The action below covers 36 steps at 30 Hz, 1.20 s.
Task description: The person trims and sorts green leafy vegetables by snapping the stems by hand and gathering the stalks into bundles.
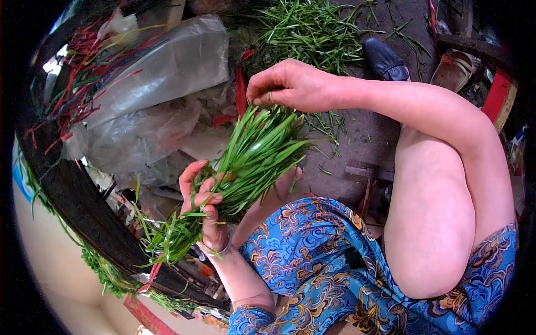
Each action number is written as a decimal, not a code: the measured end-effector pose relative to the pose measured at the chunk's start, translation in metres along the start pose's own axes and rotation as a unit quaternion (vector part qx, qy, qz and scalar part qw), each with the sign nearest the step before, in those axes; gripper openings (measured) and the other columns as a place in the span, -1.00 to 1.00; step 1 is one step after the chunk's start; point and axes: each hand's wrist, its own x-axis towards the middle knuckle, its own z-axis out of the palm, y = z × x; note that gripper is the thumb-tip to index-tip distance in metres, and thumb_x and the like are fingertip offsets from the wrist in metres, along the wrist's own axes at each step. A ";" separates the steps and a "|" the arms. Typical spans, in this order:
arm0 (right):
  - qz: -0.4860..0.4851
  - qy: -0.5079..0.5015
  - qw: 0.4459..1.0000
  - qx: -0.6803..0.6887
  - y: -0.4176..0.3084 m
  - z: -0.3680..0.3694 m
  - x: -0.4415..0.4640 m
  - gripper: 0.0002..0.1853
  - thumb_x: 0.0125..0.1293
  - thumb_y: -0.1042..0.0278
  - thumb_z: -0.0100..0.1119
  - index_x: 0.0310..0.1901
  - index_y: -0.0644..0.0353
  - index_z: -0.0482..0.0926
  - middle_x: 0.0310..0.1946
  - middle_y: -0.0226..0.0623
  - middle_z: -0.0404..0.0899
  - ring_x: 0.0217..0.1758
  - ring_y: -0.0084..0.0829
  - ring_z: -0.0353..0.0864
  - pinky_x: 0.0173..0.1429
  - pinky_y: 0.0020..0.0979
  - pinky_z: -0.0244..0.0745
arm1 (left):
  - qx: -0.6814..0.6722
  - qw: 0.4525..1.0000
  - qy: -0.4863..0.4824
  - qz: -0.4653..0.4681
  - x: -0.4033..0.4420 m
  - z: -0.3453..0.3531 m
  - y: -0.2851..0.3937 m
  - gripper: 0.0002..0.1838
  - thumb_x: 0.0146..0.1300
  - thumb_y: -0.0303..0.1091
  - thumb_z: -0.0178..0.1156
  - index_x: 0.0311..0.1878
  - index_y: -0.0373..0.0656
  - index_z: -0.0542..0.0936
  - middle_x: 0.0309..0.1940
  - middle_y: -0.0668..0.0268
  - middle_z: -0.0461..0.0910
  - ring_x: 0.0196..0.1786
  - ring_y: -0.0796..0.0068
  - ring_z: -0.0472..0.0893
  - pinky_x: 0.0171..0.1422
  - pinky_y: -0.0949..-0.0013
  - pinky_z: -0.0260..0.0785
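Note:
My left hand [206, 204] is wrapped round a thick bunch of garlic chives [262, 148], whose long flat green leaves slant up to the right. Loose leaf ends [173, 234] hang out below that hand, over the wrist. At the bunch's upper end, my right hand [287, 86] is bent with thumb and fingertips pinched together on the chives' ends. How many blades it grips is hidden. A thin green band or blade shows across one of its fingers.
A heap of loose chives [312, 28] lies on the dark floor near a dark shoe [385, 58]. Clear plastic bags [167, 67] and red and green ties [84, 72] lie at left, beside a dark curved rim [95, 206]. A pale sandal [452, 70] is at upper right.

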 end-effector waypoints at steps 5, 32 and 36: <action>0.068 0.013 0.997 0.043 0.001 -0.006 0.002 -0.84 0.29 0.34 0.14 -0.22 0.26 0.55 -0.44 -0.46 0.55 -0.43 -0.68 0.46 -0.33 -0.53 0.40 | -0.008 1.000 0.019 0.008 0.000 0.005 0.002 -0.64 0.23 0.04 0.20 -0.21 -0.09 0.57 0.27 -0.05 0.24 -0.10 0.06 0.62 0.05 0.12 0.49; 0.183 -0.163 0.968 0.059 0.029 -0.024 -0.016 -0.36 0.22 0.06 0.27 0.27 0.12 0.32 -0.16 -0.30 0.55 -0.30 -0.58 0.48 -0.29 -0.49 0.47 | -0.047 0.999 -0.027 0.009 -0.003 -0.015 -0.009 -0.63 0.39 0.05 -0.07 -0.27 -0.09 0.33 -0.22 0.15 0.47 0.00 0.15 0.45 0.30 -0.06 0.17; 0.192 -0.138 0.967 0.094 0.037 -0.023 -0.015 -0.70 0.32 0.18 0.17 -0.06 0.23 0.60 -0.41 -0.47 0.57 -0.43 -0.66 0.47 -0.43 -0.54 0.43 | -0.070 0.997 -0.029 0.018 -0.001 -0.017 -0.010 -0.65 0.42 0.01 -0.10 -0.29 -0.09 0.30 -0.33 0.22 0.41 -0.06 0.15 0.44 0.25 -0.04 0.21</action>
